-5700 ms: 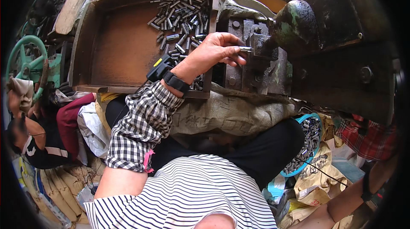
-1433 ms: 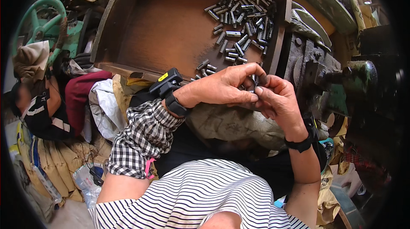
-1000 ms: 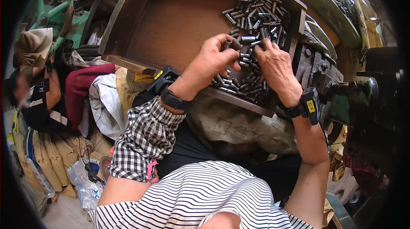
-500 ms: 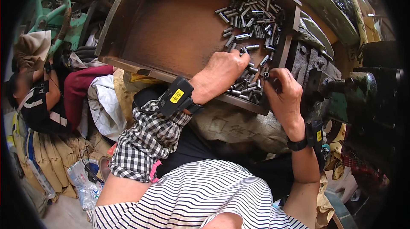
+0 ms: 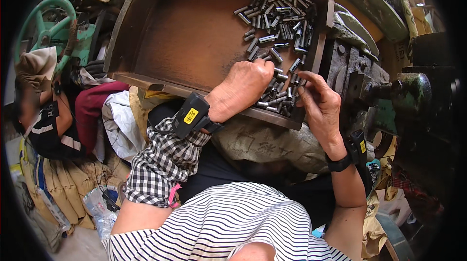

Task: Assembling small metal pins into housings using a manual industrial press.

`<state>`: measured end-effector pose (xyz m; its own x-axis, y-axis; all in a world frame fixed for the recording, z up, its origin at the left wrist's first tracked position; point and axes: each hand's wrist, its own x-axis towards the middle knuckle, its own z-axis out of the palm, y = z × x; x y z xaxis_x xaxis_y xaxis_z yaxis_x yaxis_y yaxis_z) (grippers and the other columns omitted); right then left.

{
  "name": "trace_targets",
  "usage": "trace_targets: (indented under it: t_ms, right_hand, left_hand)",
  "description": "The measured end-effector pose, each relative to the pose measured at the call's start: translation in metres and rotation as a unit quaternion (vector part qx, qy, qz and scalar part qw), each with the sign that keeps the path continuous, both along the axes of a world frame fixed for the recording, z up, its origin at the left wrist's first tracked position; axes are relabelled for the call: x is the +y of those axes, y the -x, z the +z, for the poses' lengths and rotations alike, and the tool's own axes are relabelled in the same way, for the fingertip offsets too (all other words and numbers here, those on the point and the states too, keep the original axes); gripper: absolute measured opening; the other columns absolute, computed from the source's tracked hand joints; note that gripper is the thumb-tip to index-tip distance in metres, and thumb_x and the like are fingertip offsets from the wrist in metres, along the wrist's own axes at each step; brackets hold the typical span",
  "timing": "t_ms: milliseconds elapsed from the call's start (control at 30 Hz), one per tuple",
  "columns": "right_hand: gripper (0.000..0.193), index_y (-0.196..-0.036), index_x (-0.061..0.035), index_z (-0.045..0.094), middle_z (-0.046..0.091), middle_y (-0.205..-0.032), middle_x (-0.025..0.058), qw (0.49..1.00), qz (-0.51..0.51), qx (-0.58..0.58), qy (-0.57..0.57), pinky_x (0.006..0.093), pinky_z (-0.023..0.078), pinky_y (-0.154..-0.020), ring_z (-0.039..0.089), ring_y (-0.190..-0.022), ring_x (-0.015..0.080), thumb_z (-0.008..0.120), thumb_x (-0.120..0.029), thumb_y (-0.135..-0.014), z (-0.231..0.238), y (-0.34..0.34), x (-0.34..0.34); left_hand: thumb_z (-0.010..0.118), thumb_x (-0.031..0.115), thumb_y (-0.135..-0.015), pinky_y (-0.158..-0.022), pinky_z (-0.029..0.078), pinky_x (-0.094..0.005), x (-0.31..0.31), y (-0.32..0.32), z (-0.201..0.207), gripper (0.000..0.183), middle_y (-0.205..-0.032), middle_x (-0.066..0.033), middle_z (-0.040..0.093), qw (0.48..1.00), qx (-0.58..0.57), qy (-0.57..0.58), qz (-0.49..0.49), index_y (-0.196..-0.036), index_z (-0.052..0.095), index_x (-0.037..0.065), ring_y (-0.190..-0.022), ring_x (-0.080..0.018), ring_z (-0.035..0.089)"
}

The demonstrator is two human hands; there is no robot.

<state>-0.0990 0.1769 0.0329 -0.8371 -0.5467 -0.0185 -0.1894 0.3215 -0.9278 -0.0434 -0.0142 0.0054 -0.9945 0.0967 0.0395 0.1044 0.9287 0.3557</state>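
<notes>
- Metal tubes (image 5: 276, 21), short and silvery-dark, lie heaped along the right side of a large wooden tray (image 5: 189, 32); the bare brown bottom shows on the left.
- Dark, heavy machine (image 5: 413, 93) with worn green paint, to the right of the tray.
- Striped shirt (image 5: 224, 222) of the person, across the lower edge.
- Green handwheel (image 5: 46, 33) at far left, above a seated co-worker in maroon trousers (image 5: 95, 110).
- Left hand (image 5: 248, 83), reaching over the tray's near edge, fingers curled down among the tubes. Its fingertips are hidden, so I cannot tell whether its grip holds one.
- Right hand (image 5: 321, 107), at the tray's near right corner, thumb and forefinger bent toward the tubes; I cannot tell whether its grip pinches one.
- Black wrist device (image 5: 190, 115) with a yellow label, on the left wrist.
</notes>
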Motion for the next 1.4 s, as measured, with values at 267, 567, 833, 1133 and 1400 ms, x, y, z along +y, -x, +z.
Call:
trace_targets:
  t_ms: [267, 567, 833, 1133, 1400]
  right_hand:
    - [0.013, -0.097, -0.0003, 0.054, 0.06, -0.077, 0.0026, 0.948, -0.036, -0.284, 0.14, 0.0166, 0.044, -0.046, 0.061, -0.06, 0.0085, 0.06, -0.005, -0.087, 0.0, 0.005, 0.007]
    - [0.014, -0.096, 0.0002, 0.056, 0.063, -0.076, 0.006, 0.926, -0.069, -0.333, 0.164, 0.0169, 0.044, -0.044, 0.062, -0.058, 0.0087, 0.059, -0.012, -0.09, 0.009, -0.001, 0.003]
    - [0.017, -0.094, -0.0001, 0.056, 0.063, -0.072, 0.0067, 0.922, -0.082, -0.341, 0.166, 0.0172, 0.043, -0.039, 0.058, -0.049, 0.0074, 0.056, -0.017, -0.092, 0.001, -0.002, 0.004]
    - [0.017, -0.094, -0.0001, 0.055, 0.063, -0.069, 0.0071, 0.919, -0.076, -0.348, 0.17, 0.0173, 0.042, -0.039, 0.055, -0.045, 0.0071, 0.056, -0.017, -0.092, 0.002, -0.001, 0.004]
    - [0.015, -0.093, 0.0006, 0.053, 0.063, -0.07, 0.0086, 0.936, -0.084, -0.296, 0.171, 0.017, 0.041, -0.038, 0.055, -0.044, 0.0073, 0.057, -0.014, -0.092, 0.002, -0.006, 0.002]
  left_hand:
    - [0.056, 0.007, -0.081, -0.044, 0.042, -0.0234, 0.004, 0.002, 0.021, 0.015, -0.068, -0.0014, 0.057, 0.822, -0.179, -0.533, 0.092, -0.094, 0.054, 0.0, -0.054, -0.0084, 0.054]
    - [0.049, 0.009, -0.089, -0.042, 0.04, -0.0138, 0.004, 0.002, 0.017, 0.014, -0.073, -0.0014, 0.059, 0.584, -0.221, -0.766, 0.156, -0.1, 0.056, 0.005, -0.051, -0.0046, 0.054]
    - [0.054, 0.014, -0.091, -0.04, 0.041, -0.0127, 0.012, 0.0, 0.011, 0.016, -0.072, -0.0018, 0.059, 0.576, -0.217, -0.773, 0.153, -0.102, 0.056, 0.004, -0.05, -0.0041, 0.056]
    - [0.055, 0.013, -0.091, -0.038, 0.04, -0.0133, 0.017, 0.0, 0.01, 0.014, -0.069, -0.0017, 0.059, 0.55, -0.215, -0.79, 0.164, -0.1, 0.056, 0.002, -0.047, -0.0041, 0.054]
    - [0.056, 0.014, -0.091, -0.035, 0.037, -0.0142, 0.019, -0.001, 0.01, 0.014, -0.066, -0.0028, 0.058, 0.521, -0.221, -0.805, 0.179, -0.098, 0.056, 0.001, -0.043, -0.0048, 0.05]
